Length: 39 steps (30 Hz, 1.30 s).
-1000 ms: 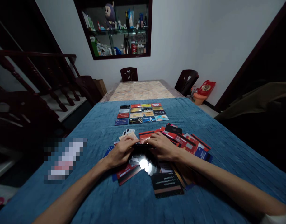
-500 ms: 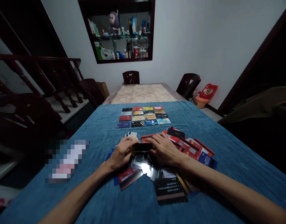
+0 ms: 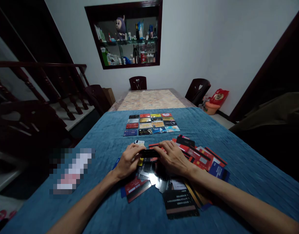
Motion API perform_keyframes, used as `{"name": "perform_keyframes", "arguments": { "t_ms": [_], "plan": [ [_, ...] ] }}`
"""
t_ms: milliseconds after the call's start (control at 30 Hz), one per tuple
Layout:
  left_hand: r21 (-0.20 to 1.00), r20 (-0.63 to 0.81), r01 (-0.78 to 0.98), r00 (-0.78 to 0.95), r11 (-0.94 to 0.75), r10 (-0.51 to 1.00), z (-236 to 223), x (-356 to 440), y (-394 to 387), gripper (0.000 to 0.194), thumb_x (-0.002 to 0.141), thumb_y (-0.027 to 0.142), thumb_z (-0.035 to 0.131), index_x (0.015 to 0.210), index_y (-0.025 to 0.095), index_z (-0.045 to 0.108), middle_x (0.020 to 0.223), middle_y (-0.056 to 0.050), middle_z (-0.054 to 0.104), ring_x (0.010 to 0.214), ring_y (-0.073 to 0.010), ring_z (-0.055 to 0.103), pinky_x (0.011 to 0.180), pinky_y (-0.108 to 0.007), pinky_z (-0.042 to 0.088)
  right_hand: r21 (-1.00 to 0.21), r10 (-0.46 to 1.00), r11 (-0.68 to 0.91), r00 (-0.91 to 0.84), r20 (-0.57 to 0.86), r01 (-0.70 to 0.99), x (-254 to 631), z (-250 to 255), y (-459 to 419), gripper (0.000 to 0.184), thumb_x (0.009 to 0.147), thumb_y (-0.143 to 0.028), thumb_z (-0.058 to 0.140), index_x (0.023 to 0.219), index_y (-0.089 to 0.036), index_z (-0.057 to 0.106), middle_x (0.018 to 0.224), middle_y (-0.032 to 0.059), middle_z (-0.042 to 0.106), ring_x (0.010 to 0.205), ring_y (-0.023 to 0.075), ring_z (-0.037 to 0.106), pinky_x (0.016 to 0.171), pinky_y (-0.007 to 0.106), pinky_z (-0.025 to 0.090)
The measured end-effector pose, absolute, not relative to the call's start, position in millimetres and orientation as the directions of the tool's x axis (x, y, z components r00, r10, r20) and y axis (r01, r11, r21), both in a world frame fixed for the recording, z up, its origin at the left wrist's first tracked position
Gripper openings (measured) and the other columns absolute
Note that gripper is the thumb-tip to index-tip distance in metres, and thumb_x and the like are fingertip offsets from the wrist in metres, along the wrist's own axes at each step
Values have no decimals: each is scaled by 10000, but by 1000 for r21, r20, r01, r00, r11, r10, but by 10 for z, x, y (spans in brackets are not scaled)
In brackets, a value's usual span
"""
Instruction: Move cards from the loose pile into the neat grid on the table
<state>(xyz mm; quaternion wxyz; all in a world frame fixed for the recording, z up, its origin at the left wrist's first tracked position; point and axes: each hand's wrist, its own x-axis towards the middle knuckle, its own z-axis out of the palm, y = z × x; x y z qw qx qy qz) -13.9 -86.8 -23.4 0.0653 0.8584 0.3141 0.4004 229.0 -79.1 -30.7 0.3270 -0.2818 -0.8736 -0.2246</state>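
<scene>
A black card (image 3: pixel 149 153) is held level between my two hands, just above a loose pile of cards. My left hand (image 3: pixel 129 160) grips its left end between thumb and fingers. At its right end, my right hand (image 3: pixel 172 156) pinches it the same way. Below and around my hands lie scattered cards: a red one (image 3: pixel 137 189) by my left wrist, a black one with white print (image 3: pixel 180 202) nearest me, and red ones (image 3: pixel 199 156) to the right. Farther off, several cards (image 3: pixel 145 131) lie face up in neat rows.
A blue cloth (image 3: pixel 100 130) covers the near part of the table, with the patterned tabletop (image 3: pixel 149 99) beyond it. A pixelated pale strip (image 3: pixel 74 170) is at the left. Dark wooden chairs (image 3: pixel 198 91) stand around the table's far part.
The view has shifted slightly, so everything sits a little lower and to the right. Both hands keep hold of the black card, which now shows a thinner, more edge-on face.
</scene>
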Motion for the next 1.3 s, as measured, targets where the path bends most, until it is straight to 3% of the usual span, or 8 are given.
{"name": "perform_keyframes", "arguments": {
  "t_ms": [300,567,833,1100,1300],
  "plan": [
    [360,683,529,412,-768,603,-263,-110,-813,359,887,75,503,1215,196,581,1029,-70,653,947,-178,615,850,-347,543,219,329,704,-583,743,676,2255,-264,-763,293,902,-114,440,1156,-104,586,1019,144,592,940,263,471,757,381,430],
    [153,693,601,501,-785,519,-191,-78,-787,391,893,106,535,1275,181,505,1100,-101,651,1052,-237,564,891,-418,514,241,335,690,-597,729,682,2281,-201,-698,249,908,-157,477,1117,-97,599,1008,145,602,926,265,470,732,375,412],
    [-2,641,696,552,-718,533,-196,-122,-724,467,877,170,556,1336,156,476,1186,-146,587,1105,-269,554,910,-437,511,220,382,703,-620,685,677,2263,-189,-599,269,892,-176,500,1133,-107,598,1024,147,602,917,265,463,725,377,396],
    [-240,652,673,646,-700,398,-114,-199,-518,467,902,160,509,1360,93,454,1181,-187,591,1106,-292,556,910,-457,493,189,417,725,-640,646,663,2185,-86,-408,287,872,-216,525,1133,-116,591,1015,143,590,905,266,452,736,380,396],
    [-300,566,681,691,-668,450,6,-314,-300,450,924,209,498,1360,99,471,1194,-185,605,1112,-303,554,947,-477,456,167,427,750,-662,617,640,2115,8,-172,342,863,-266,576,1160,-98,574,1047,160,576,943,281,443,762,395,416]
  ]
}}
